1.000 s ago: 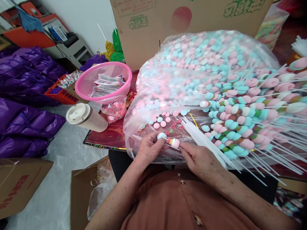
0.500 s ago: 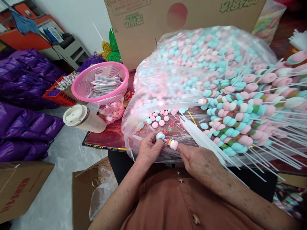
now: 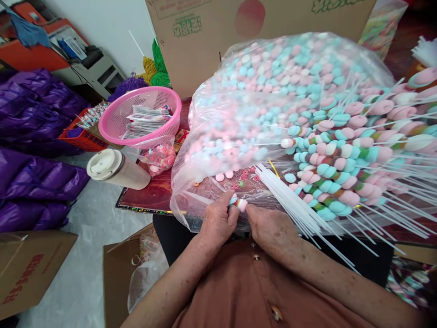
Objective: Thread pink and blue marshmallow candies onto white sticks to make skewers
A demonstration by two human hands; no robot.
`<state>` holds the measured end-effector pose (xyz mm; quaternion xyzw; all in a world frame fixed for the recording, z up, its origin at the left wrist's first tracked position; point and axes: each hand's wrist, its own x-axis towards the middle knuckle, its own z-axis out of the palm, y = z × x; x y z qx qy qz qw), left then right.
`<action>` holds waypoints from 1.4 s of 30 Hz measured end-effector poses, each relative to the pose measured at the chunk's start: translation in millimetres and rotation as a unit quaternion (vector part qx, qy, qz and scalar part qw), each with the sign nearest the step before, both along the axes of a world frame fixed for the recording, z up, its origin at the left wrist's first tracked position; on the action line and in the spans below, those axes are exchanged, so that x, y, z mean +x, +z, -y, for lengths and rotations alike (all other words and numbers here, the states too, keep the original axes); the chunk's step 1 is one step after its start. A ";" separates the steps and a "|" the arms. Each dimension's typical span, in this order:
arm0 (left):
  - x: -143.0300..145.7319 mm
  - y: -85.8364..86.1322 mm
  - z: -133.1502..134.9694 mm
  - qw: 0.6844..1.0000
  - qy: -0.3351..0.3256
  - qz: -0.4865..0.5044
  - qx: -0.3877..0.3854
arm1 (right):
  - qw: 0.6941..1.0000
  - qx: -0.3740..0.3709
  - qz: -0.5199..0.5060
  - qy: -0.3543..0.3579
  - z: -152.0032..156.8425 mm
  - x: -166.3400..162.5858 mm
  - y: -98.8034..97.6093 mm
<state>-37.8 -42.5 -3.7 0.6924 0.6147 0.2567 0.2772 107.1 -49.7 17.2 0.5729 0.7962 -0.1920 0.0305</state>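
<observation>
Two hands pinched shut, left hand [image 3: 218, 223], right hand [image 3: 269, 230], on pink-white-blue candy skewer [image 3: 239, 203]

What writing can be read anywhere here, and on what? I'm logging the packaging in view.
Green print on the big cardboard box behind the candy bag: characters upside down, not readable.
Green print at that box's top right: cut off, not readable.
Red print on the brown carton on the floor: slanted and blurred, not readable.
Packets in the pink basket: print too small.
Nothing else bears text.
</observation>
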 end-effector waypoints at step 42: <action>-66.2 14.4 -78.5 0.981 0.091 -0.166 -0.028 | 0.967 -0.049 -0.244 -0.058 -9.9 16.6 -22.3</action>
